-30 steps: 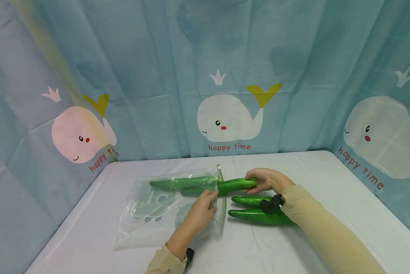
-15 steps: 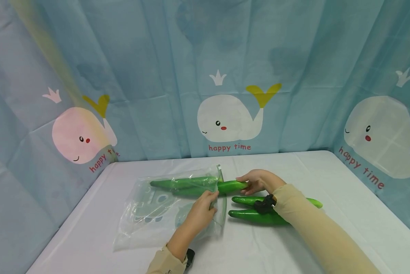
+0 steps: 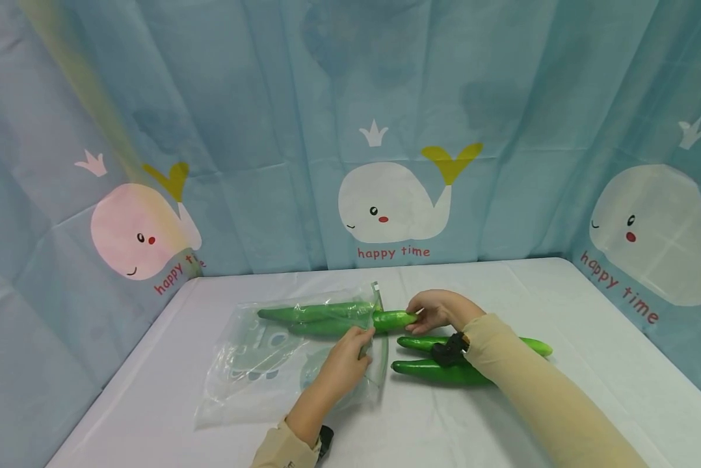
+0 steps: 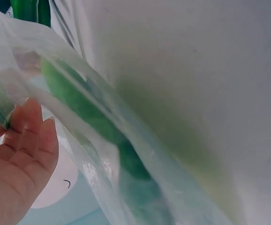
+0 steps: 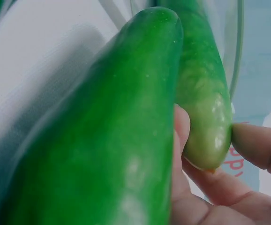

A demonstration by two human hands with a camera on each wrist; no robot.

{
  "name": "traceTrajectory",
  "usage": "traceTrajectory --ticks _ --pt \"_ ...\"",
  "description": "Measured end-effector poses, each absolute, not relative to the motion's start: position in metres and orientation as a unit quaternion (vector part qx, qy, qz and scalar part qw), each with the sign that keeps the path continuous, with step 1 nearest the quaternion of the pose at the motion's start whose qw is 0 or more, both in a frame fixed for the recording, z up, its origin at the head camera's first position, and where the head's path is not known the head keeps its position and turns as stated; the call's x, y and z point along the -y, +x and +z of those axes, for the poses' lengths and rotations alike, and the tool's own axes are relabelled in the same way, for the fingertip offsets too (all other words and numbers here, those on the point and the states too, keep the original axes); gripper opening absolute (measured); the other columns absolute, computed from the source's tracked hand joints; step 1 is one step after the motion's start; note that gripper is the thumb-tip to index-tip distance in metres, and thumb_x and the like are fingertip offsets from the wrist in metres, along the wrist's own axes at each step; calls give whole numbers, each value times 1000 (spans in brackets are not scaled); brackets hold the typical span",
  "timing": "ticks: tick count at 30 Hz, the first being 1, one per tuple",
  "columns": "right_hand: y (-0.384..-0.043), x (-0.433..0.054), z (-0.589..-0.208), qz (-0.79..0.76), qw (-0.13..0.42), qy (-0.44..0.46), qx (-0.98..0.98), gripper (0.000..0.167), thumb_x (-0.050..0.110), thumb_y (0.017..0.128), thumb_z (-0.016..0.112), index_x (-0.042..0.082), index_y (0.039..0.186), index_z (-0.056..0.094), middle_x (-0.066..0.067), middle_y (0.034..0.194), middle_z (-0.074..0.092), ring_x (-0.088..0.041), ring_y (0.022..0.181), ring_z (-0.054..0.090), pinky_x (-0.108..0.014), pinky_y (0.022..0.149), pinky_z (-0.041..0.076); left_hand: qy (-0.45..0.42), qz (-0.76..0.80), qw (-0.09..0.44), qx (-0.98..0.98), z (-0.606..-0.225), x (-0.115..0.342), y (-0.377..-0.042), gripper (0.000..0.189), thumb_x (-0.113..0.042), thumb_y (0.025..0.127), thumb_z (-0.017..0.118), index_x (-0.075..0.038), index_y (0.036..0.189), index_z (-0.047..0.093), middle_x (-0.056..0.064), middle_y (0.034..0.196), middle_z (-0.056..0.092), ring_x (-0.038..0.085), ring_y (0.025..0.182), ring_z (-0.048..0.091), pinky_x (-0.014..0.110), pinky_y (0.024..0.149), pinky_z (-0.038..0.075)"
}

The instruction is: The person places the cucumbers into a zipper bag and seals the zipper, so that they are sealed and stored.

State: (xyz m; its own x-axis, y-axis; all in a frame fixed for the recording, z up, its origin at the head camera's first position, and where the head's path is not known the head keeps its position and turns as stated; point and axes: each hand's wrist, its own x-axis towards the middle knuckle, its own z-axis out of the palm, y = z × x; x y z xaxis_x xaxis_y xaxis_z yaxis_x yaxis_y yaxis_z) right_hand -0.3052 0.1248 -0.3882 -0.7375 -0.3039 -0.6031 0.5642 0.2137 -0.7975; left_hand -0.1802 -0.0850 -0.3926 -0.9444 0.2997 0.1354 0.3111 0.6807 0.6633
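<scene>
A clear zip bag [image 3: 224, 396] with a pale print lies on the table, its mouth facing right. My left hand [image 3: 346, 357] pinches the bag's upper edge at the mouth. One cucumber [image 3: 304, 313] lies fully inside along the far side. A second cucumber [image 3: 393, 320] is mostly in the bag, with its pale end sticking out. Thumb and fingers of my right hand [image 3: 438, 311] pinch that end; the right wrist view shows the fingertips on both sides of the cucumber tip [image 5: 210, 136].
Two more cucumbers lie side by side right of the bag, the farther cucumber [image 3: 417, 343] and the nearer cucumber [image 3: 423, 371], partly hidden under my right wrist. A blue curtain [image 3: 268, 214] with printed whales stands behind the white table [image 3: 444, 429].
My right hand has moved left, sliding the second cucumber deeper into the bag, so less of it sticks out. The left hand keeps its hold on the bag's edge.
</scene>
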Motion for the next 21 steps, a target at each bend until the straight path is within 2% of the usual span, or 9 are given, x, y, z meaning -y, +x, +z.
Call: traceTrajectory --ticks 2,6,10,16,21 --pt "-305 -123 -388 -614 352 92 -700 37 5 100 45 -10 133 38 -26 106 50 -25 77 58 -31 67 55 -168 -361 9 917 -393 85 -180 51 9 86 65 7 136 51 11 115 56 30 110 56 45 89 49" --pt "-306 -120 -389 -590 353 82 -721 30 9 100 51 -6 126 49 -19 96 57 -21 72 60 -31 66 55 -172 -356 14 918 -393 85 -181 51 9 86 65 7 135 51 11 115 57 31 111 56 46 91 48" --pt "-307 -118 -390 -584 363 62 -723 23 11 101 49 -3 119 52 -14 90 59 -17 69 61 -30 65 54 -176 -352 18 919 -393 86 -181 51 8 86 65 8 135 52 11 115 57 31 111 56 46 91 48" --pt "-309 -112 -391 -604 374 52 -702 14 2 98 45 -7 107 51 -18 94 59 -19 71 63 -29 65 56 -177 -349 18 920 -393 86 -181 50 8 85 66 8 134 53 11 114 57 30 109 57 45 89 49" --pt "-308 -108 -392 -604 370 61 -704 15 -1 98 48 -10 108 52 -21 95 60 -20 72 64 -30 67 57 -181 -347 22 920 -394 86 -182 50 8 85 67 8 133 53 11 113 57 29 107 57 44 88 49"
